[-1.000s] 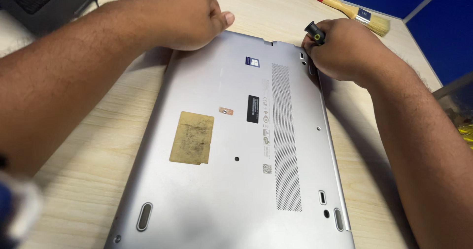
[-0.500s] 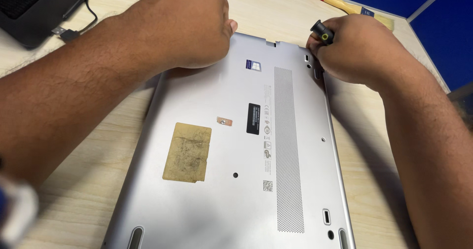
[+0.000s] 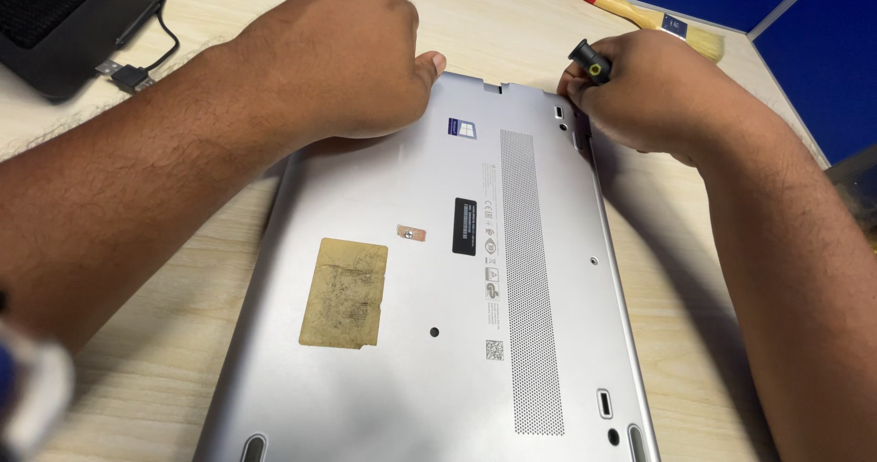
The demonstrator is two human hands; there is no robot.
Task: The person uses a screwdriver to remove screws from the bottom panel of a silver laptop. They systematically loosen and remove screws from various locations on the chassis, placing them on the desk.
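A silver laptop lies upside down on the pale wooden worktop, its base panel facing up. The left hand lies curled, knuckles up, pressing on the far left corner of the base, holding nothing that shows. The right hand is closed around a screwdriver at the far right corner, only the black handle end showing; the tip is hidden under the fingers, so it probably sits in a corner screw, though that cannot be seen. To do this well, the tool should likely stand straight over the screw with firm downward pressure while the left hand stops the laptop sliding. On the base a worn yellowish rectangular sticker sits left of centre, a small black rectangular label near the middle, a small blue square sticker farther up, and a long perforated vent strip runs lengthwise. A brush with a red-tipped wooden handle lies beyond, well apart.
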